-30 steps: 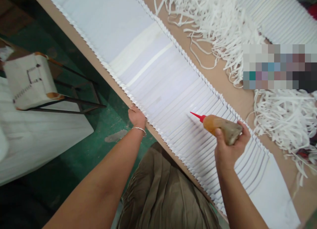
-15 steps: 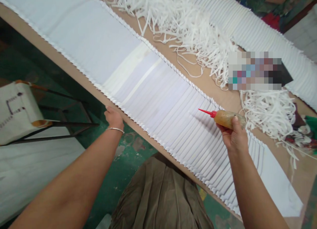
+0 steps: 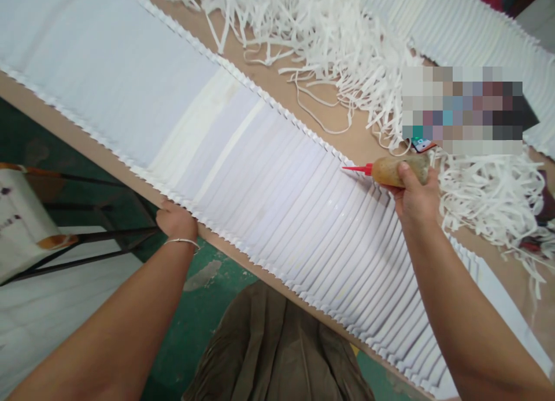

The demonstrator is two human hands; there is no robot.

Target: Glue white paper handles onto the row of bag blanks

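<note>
Soft light, dim floor [image 3: 177, 331], slight blur

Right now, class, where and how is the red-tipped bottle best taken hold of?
Best, I'd judge, by the bottle's broad body, coming from the person's right and near side, as the right hand's grip does. The body looks thick and rounded, while the red nozzle tapers to a thin point facing left, so it is better left free.

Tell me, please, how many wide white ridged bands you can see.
2: a near wide white ridged band beneath the red-nozzled amber bottle, and a far band at upper right, beyond the loose white strips. Others may be hidden.
</note>
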